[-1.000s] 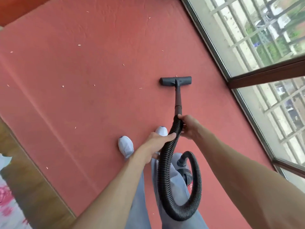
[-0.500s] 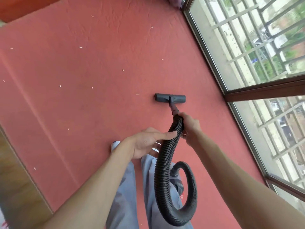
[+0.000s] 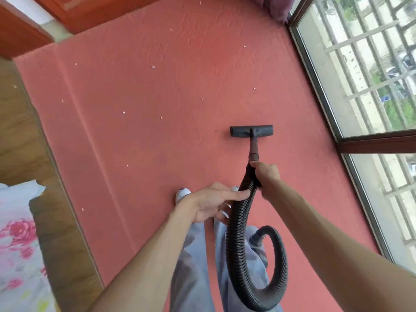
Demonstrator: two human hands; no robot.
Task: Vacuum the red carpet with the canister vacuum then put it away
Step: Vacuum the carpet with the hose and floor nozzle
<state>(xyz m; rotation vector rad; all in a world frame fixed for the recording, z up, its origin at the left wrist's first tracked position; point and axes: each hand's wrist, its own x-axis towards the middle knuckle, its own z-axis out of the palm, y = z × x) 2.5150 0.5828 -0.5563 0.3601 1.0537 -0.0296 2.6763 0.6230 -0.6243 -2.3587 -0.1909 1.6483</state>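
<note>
The vacuum's flat floor head (image 3: 251,131) sits on the red carpet (image 3: 157,143), its short tube (image 3: 254,149) running back to the ribbed black hose (image 3: 236,233). The right hand (image 3: 266,174) has its fingers wrapped around the top of the hose. The left hand (image 3: 211,203) lays one straight finger against the hose, the others loosely curled below. The hose loops down to the canister (image 3: 262,255), mostly hidden behind grey trousers (image 3: 193,266). Pale scraps (image 3: 153,67) dot the carpet. A barred window (image 3: 360,75) stands on the right.
</note>
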